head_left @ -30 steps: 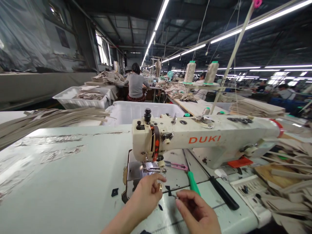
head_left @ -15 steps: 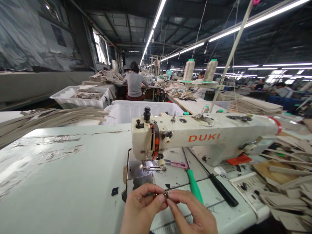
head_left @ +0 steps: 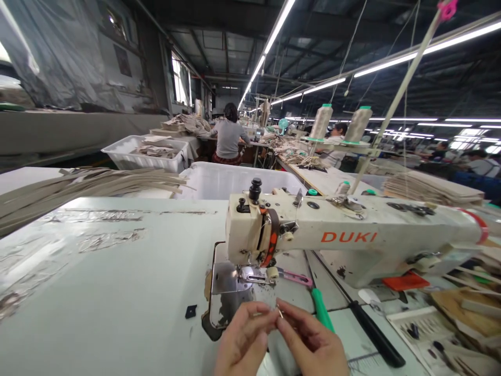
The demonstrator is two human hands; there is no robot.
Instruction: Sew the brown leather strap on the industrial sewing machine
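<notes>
Close together in front of the sewing machine (head_left: 301, 230), my two hands meet over the table's near edge. My right hand (head_left: 313, 342) is closed, pinching a small shiny metal part (head_left: 279, 312) between thumb and forefinger; its exact kind is too small to make out. My left hand (head_left: 248, 334) has its fingers curled against the right fingertips, and whatever lies inside them is hidden. Just beyond are the metal needle plate (head_left: 225, 279) and the presser foot area. Behind my right hand lie a green-handled screwdriver (head_left: 322, 310) and a pink-handled tool (head_left: 297, 277).
A black-handled tool (head_left: 378, 334) lies to the right, beside a tray of small parts (head_left: 417, 326). A small black piece (head_left: 190, 312) rests left of the plate. Fabric strips (head_left: 97, 183) and a white bin (head_left: 242, 177) stand behind. A co-worker (head_left: 229, 137) sits farther off.
The view has shifted left, so the machine appears farther right. My left fingers have curled in closer, and the small metal part now shows at my right fingertips.
</notes>
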